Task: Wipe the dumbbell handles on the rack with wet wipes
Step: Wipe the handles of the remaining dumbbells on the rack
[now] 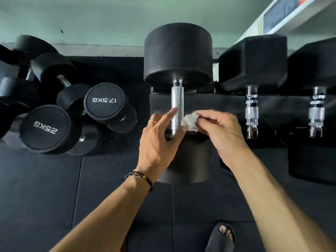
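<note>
Dumbbell handle of knurled silver steel (177, 108), belonging to the large round black rubber dumbbell (178, 55) at the centre of the rack, is the item under your hands; it runs from the far head down toward the near head, which your hands partly cover; your right hand (220, 131) pinches a crumpled white wet wipe (190, 121) in a clenched grip, the wipe touching the right side of the handle near its lower end; your left hand (158, 140) has its grip released, fingers straight and lying along the left side of the handle, touching or just beside it, which I cannot settle.

Progress, as a judgement: this handle is in work, with only the lower stretch under the wipe and the upper stretch bare; whether any part is already clean cannot be told from the metal; to your right, two black hexagonal dumbbells with ringed chrome handles (251, 111) (316, 111) carry no wipe and appear still to do; to your left, round black dumbbells marked 17.5KG (104, 100) and 25KG (45, 127) lie heaped on the dark floor mat (45, 197), off the rack; their handles are mostly hidden; most of the task appears outstanding.
</note>
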`<act>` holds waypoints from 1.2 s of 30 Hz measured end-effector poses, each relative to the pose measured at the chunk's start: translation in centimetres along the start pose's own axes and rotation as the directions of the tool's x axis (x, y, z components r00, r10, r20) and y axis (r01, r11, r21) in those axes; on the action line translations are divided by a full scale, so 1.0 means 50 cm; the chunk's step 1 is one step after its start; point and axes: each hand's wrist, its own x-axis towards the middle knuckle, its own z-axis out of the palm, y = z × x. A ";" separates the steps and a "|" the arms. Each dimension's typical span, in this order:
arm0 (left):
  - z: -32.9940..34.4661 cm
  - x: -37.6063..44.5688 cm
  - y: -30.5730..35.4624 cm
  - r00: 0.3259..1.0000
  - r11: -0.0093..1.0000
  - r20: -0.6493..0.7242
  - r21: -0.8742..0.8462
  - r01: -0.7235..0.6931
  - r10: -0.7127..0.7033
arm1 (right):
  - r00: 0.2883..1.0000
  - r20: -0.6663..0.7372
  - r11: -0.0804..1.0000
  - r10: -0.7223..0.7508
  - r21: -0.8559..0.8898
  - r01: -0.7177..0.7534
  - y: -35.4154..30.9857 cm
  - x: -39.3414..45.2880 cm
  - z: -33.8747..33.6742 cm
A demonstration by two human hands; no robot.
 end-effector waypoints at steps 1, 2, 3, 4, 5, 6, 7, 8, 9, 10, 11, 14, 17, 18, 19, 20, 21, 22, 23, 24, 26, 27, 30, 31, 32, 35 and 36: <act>-0.009 0.016 0.002 0.999 0.998 0.028 -0.052 -0.045 0.047 | 1.000 -0.014 1.000 0.007 0.013 -0.007 -0.003 -0.006 0.010; -0.017 0.032 0.004 0.994 0.992 0.051 -0.086 -0.096 0.101 | 0.999 -0.028 1.000 0.019 0.021 -0.019 -0.005 -0.009 0.021; -0.025 0.047 0.007 0.986 0.984 0.067 -0.094 -0.148 0.155 | 0.999 -0.035 0.999 0.030 0.041 -0.028 -0.010 -0.012 0.030; -0.030 0.061 0.006 0.978 0.979 0.079 -0.085 -0.188 0.194 | 0.999 -0.032 0.995 0.040 0.088 -0.037 -0.012 -0.012 0.037; -0.033 0.075 0.004 0.973 0.975 0.087 -0.084 -0.205 0.212 | 0.998 -0.026 0.987 0.050 0.156 -0.045 -0.016 -0.011 0.042; -0.035 0.089 -0.001 0.976 0.976 0.085 -0.093 -0.195 0.203 | 0.998 -0.034 0.975 0.058 0.215 -0.049 -0.016 -0.009 0.043; -0.035 0.104 -0.006 0.983 0.981 0.072 -0.109 -0.161 0.169 | 0.996 -0.068 0.970 0.052 0.240 -0.034 -0.012 -0.008 0.043; -0.035 0.120 -0.012 0.992 0.985 0.046 -0.125 -0.115 0.121 | 0.990 -0.137 0.981 0.032 0.192 -0.005 -0.001 -0.005 0.043; -0.031 0.138 -0.017 0.997 0.988 0.006 -0.135 -0.071 0.072 | 0.976 -0.218 0.997 0.002 0.079 0.016 0.016 -0.001 0.044; -0.024 0.158 -0.017 0.998 0.990 -0.046 -0.134 -0.043 0.037 | 0.959 -0.281 0.999 -0.021 -0.044 0.009 0.037 0.002 0.047; -0.015 0.177 -0.016 0.995 0.992 -0.098 -0.124 -0.029 0.016 | 0.948 -0.316 0.993 -0.018 -0.120 -0.022 0.059 0.001 0.051; 0.031 0.222 -0.014 0.980 0.995 -0.199 -0.097 -0.014 -0.006 | 0.941 -0.336 0.987 0.035 -0.135 -0.085 0.098 -0.002 0.065; 0.067 0.236 -0.027 0.976 1.000 -0.219 0.024 0.012 -0.007 | 0.942 -0.335 0.986 0.024 -0.146 -0.077 0.098 0.002 0.063; 0.067 0.234 -0.032 0.978 0.998 -0.210 0.060 0.019 -0.006 | 0.943 -0.331 0.987 0.028 -0.138 -0.078 0.097 0.001 0.063; 0.063 0.229 -0.034 0.983 0.997 -0.186 0.079 0.019 -0.004 | 0.944 -0.327 0.989 0.037 -0.125 -0.082 0.097 0.001 0.064; 0.056 0.221 -0.035 0.990 0.996 -0.142 0.086 0.013 -0.001 | 0.944 -0.327 0.990 0.044 -0.116 -0.086 0.099 0.001 0.064; 0.050 0.211 -0.035 0.996 0.996 -0.086 0.085 0.006 0.001 | 0.943 -0.329 0.989 0.045 -0.115 -0.088 0.101 -0.001 0.066; 0.044 0.203 -0.032 0.999 0.997 -0.037 0.078 -0.002 0.005 | 0.942 -0.332 0.989 0.041 -0.122 -0.086 0.102 -0.003 0.067; 0.042 0.198 -0.029 1.000 0.998 -0.014 0.070 -0.010 0.011 | 0.942 -0.333 0.988 0.037 -0.129 -0.085 0.101 -0.004 0.068; 0.043 0.199 -0.025 0.999 0.998 -0.030 0.062 -0.011 0.013 | 0.943 -0.331 0.986 0.038 -0.138 -0.089 0.103 -0.005 0.067; 0.053 0.219 -0.020 0.989 0.999 -0.150 0.027 0.021 -0.017 | 0.947 -0.320 0.981 0.038 -0.166 -0.095 0.106 -0.004 0.068; 0.058 0.232 -0.018 0.977 0.999 -0.209 -0.004 0.051 -0.051 | 0.948 -0.317 0.978 0.034 -0.183 -0.096 0.107 -0.004 0.069; 0.061 0.235 -0.025 0.967 0.996 -0.238 -0.010 0.087 -0.087 | 0.947 -0.319 0.976 0.023 -0.200 -0.091 0.107 -0.004 0.069; 0.054 0.224 -0.032 0.982 0.997 -0.175 0.020 0.072 -0.067 | 0.946 -0.323 0.977 0.027 -0.194 -0.094 0.107 -0.005 0.070; 0.045 0.210 -0.036 0.995 0.997 -0.087 0.053 0.051 -0.046 | 0.945 -0.325 0.977 0.027 -0.189 -0.093 0.107 -0.005 0.069; 0.027 0.197 -0.035 0.996 0.996 0.094 0.093 0.002 -0.011 | 0.946 -0.324 0.978 0.021 -0.190 -0.087 0.107 -0.007 0.070; 0.030 0.208 -0.029 0.999 0.997 0.054 0.080 -0.002 -0.003 | 0.947 -0.322 0.977 0.020 -0.193 -0.086 0.109 -0.006 0.071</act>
